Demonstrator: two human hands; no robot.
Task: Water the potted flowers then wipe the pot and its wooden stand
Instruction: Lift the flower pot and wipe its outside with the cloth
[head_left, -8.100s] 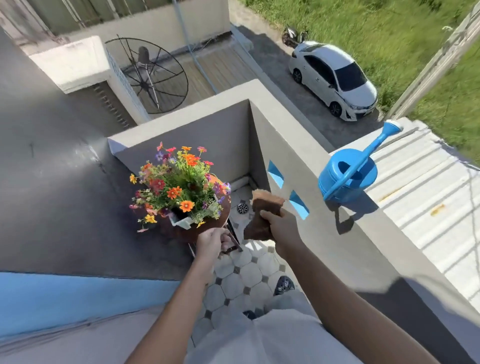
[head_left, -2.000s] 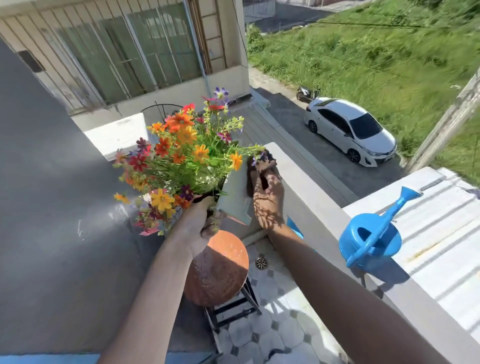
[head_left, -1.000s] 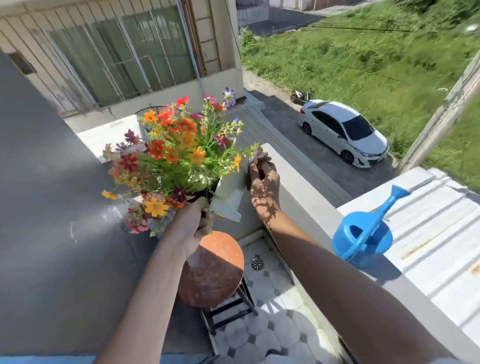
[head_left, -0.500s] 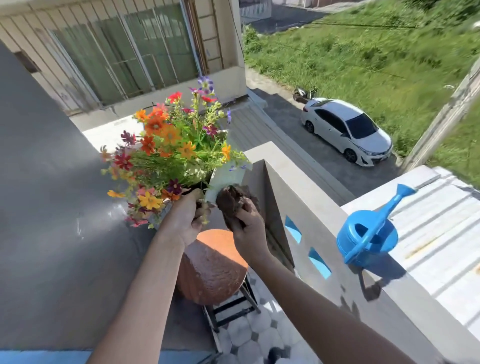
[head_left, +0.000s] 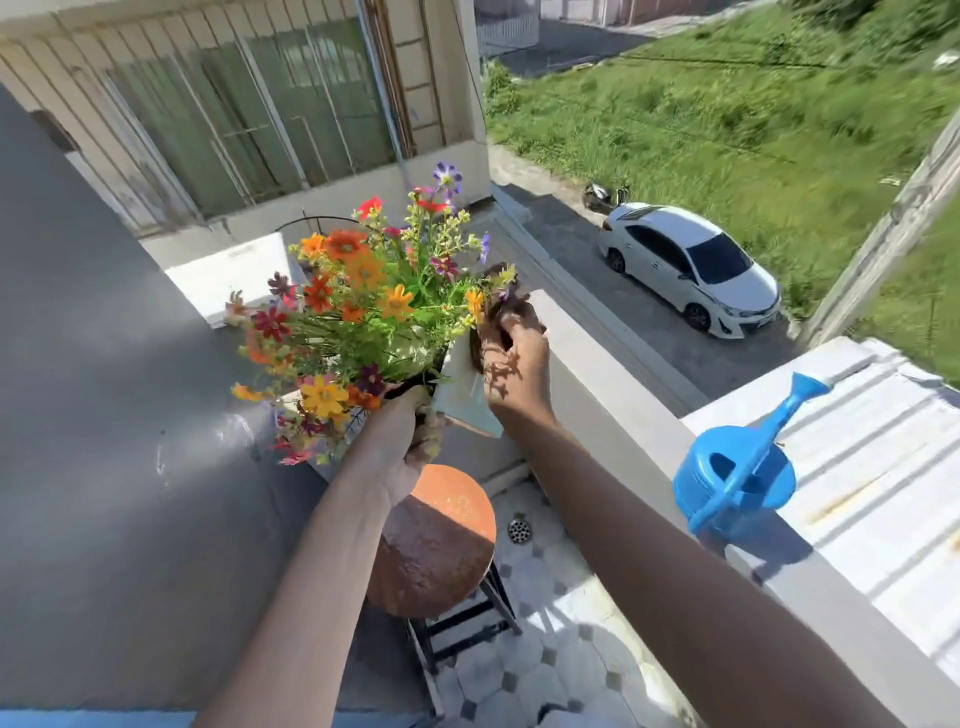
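The left hand grips the flower pot by its near rim, lifted above the round wooden stand. The right hand presses a dark cloth against the pot's right side. The blue watering can sits on the ledge, far right.

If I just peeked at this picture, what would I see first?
First, the bright flowers in the middle, lifted off the round stand by the left hand while the right hand presses a brown cloth against the pot. Next, the blue watering can on the wall at the right, and the white car parked on the road below.
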